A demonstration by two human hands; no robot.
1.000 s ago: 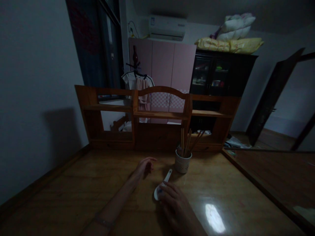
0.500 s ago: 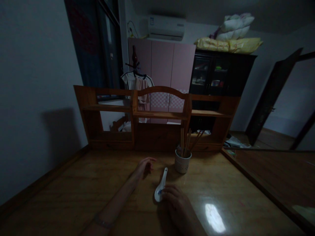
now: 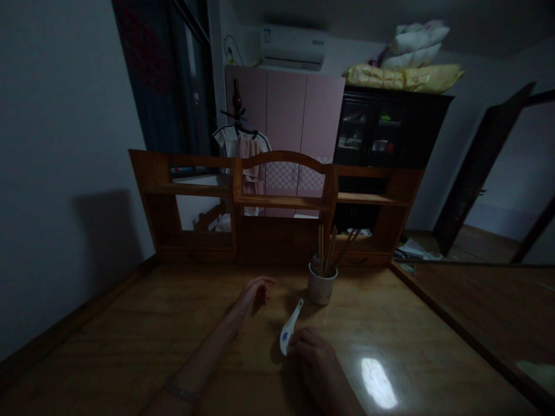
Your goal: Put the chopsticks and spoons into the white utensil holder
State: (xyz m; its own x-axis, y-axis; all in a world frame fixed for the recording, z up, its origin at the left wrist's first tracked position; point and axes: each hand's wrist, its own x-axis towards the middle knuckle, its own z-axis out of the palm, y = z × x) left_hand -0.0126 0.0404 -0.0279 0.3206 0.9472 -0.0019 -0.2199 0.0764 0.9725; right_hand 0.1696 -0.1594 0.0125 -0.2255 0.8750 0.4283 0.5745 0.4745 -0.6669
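Observation:
A white soup spoon [image 3: 289,330] with a blue mark in its bowl is tilted on its side, its handle pointing away from me. My right hand [image 3: 313,353] pinches the edge of the bowl between thumb and fingers. Off to the left, my left hand [image 3: 255,292] rests at the tabletop with nothing in it, fingers bent loosely and apart. Beyond the spoon's handle stands a pale cup [image 3: 321,288] with a dotted pattern, and several wooden chopsticks [image 3: 330,253] lean in it.
The glossy wooden desk [image 3: 182,323] carries a low wooden shelf unit [image 3: 281,203] along its far edge. A wall closes the left side. On the right runs a raised wooden edge [image 3: 455,320]. A bright reflection lies on the desktop near my right arm.
My right hand has tipped the spoon from lying flat onto its side, and the spoon has shifted slightly right. My left hand stays in place.

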